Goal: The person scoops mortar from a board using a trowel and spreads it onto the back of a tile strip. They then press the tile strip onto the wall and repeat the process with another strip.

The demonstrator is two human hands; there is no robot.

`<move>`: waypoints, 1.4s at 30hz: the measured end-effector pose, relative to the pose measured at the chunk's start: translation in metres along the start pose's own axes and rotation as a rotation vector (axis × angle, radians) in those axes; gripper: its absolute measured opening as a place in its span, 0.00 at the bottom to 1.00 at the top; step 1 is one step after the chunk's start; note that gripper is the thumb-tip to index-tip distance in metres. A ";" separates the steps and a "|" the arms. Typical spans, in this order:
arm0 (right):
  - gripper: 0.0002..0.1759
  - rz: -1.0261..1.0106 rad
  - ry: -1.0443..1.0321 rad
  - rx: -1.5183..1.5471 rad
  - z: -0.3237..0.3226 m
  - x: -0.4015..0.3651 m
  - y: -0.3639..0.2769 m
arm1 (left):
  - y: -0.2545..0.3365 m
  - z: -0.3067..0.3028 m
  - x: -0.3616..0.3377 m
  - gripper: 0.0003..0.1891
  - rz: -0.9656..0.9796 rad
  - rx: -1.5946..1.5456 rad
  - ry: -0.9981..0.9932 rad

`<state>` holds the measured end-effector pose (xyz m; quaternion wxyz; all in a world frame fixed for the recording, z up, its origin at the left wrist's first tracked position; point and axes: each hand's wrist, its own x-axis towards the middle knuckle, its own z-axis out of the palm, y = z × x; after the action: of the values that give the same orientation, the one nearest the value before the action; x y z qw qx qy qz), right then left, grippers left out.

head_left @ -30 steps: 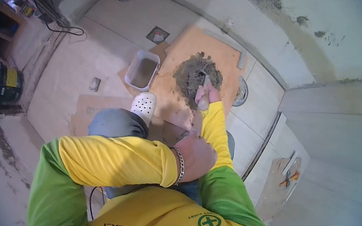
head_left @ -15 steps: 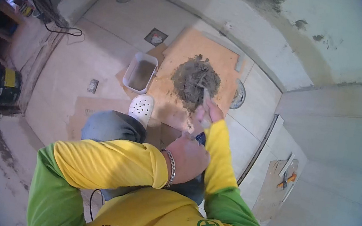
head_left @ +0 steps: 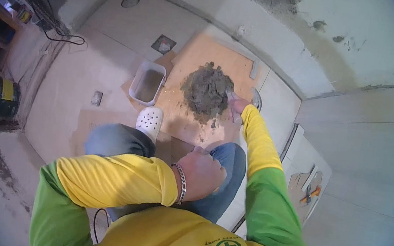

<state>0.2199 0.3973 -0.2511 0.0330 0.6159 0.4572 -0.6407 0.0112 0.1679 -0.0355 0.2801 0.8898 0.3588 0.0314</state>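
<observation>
My right hand (head_left: 238,108) is closed around a small trowel (head_left: 231,96), mostly hidden by the fingers, at the right edge of a heap of wet grey mortar (head_left: 206,92). The heap lies on an orange-brown board (head_left: 178,115) on the floor. Near my knees, my left hand (head_left: 202,172), with a chain bracelet at the wrist, is held in a fist; its palm side is hidden, and nothing sticks out of it. Left of the mortar stands a white plastic tub (head_left: 136,85) with greyish contents.
Pale tiles (head_left: 111,57) cover the floor, with a square drain opening (head_left: 163,44) beyond the tub. A round metal disc (head_left: 256,99) lies beside the board. An orange-handled tool (head_left: 316,191) rests at right. A black bucket (head_left: 1,98) stands far left, near cables (head_left: 63,40).
My right hand and the trowel have moved from the heap's near side to its right edge. The heap looks gathered more tightly. My left fist stays nearly in place.
</observation>
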 end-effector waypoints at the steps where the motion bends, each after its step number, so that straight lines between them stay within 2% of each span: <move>1: 0.29 -0.002 0.000 -0.004 0.009 -0.018 -0.013 | 0.000 -0.004 0.000 0.16 -0.002 0.001 0.004; 3: 0.36 -0.106 0.139 -0.259 0.055 -0.049 -0.009 | 0.005 -0.012 -0.003 0.16 -0.029 0.026 -0.022; 5: 0.37 -0.140 0.208 -0.183 0.100 -0.073 0.004 | 0.010 -0.016 -0.008 0.16 -0.027 0.004 -0.014; 8: 0.37 -0.156 0.244 -0.107 0.120 -0.051 0.021 | 0.013 -0.015 -0.006 0.15 -0.011 -0.023 -0.020; 9: 0.33 -0.128 0.343 -0.191 0.104 -0.028 0.019 | 0.016 -0.015 -0.004 0.15 0.004 -0.032 -0.013; 11: 0.33 0.026 0.045 0.027 0.037 0.041 0.021 | 0.015 -0.005 0.002 0.15 0.029 -0.012 0.038; 14: 0.34 0.032 0.071 0.001 0.037 -0.004 -0.016 | 0.003 0.011 0.009 0.14 0.025 0.017 0.105; 15: 0.34 0.042 0.058 -0.004 0.040 -0.006 -0.010 | 0.002 0.012 0.009 0.14 0.004 0.065 0.095; 17: 0.40 -0.081 0.126 -0.534 0.035 -0.017 0.016 | 0.000 0.015 0.006 0.14 -0.020 0.099 0.078; 19: 0.40 -0.272 0.078 -0.563 0.025 -0.061 0.028 | 0.007 0.007 -0.002 0.15 0.001 0.034 0.062; 21: 0.40 -0.044 -0.054 -0.587 0.018 -0.108 0.012 | 0.008 0.002 -0.006 0.14 -0.013 0.039 -0.007; 23: 0.40 0.051 -0.112 -0.741 0.008 -0.128 0.019 | 0.007 0.003 -0.008 0.14 -0.018 0.054 -0.075; 24: 0.40 0.048 -0.114 -0.740 -0.003 -0.121 0.045 | 0.006 0.005 -0.009 0.15 -0.029 0.042 -0.050; 26: 0.40 -0.356 -0.156 -1.007 -0.019 -0.082 0.112 | 0.003 0.007 -0.010 0.15 -0.045 0.028 -0.028; 30: 0.38 -0.334 -0.147 -0.957 0.017 -0.042 0.115 | 0.004 0.008 -0.009 0.15 -0.080 0.021 -0.048; 32: 0.37 -0.153 0.073 -0.970 0.035 -0.012 0.081 | 0.003 0.010 -0.005 0.14 -0.099 0.023 -0.064; 33: 0.37 -0.155 0.071 -0.968 0.033 0.005 0.081 | 0.005 0.012 -0.004 0.14 -0.083 0.004 -0.062; 35: 0.35 -0.552 0.264 -0.911 0.029 0.045 0.088 | 0.006 0.011 -0.003 0.14 -0.069 -0.005 -0.060; 36: 0.35 -0.555 0.264 -0.911 0.028 0.039 0.078 | 0.008 0.010 -0.002 0.14 -0.074 -0.002 -0.077; 38: 0.35 -0.271 0.084 -0.469 0.027 0.004 0.045 | 0.007 0.008 -0.001 0.14 -0.080 -0.003 -0.095; 39: 0.35 -0.268 0.084 -0.469 0.023 -0.009 0.040 | 0.005 0.006 -0.001 0.14 -0.090 0.003 -0.132; 41: 0.34 -0.145 -0.091 0.282 0.015 -0.033 0.041 | 0.004 0.004 0.001 0.14 -0.094 0.014 -0.165; 42: 0.34 -0.147 -0.085 0.280 0.015 -0.033 0.044 | 0.005 0.005 0.001 0.14 -0.088 0.017 -0.115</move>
<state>0.2434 0.3450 -0.2508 -0.0807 0.5515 0.4056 -0.7244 0.0162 0.1635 -0.0372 0.2937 0.8759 0.3813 -0.0350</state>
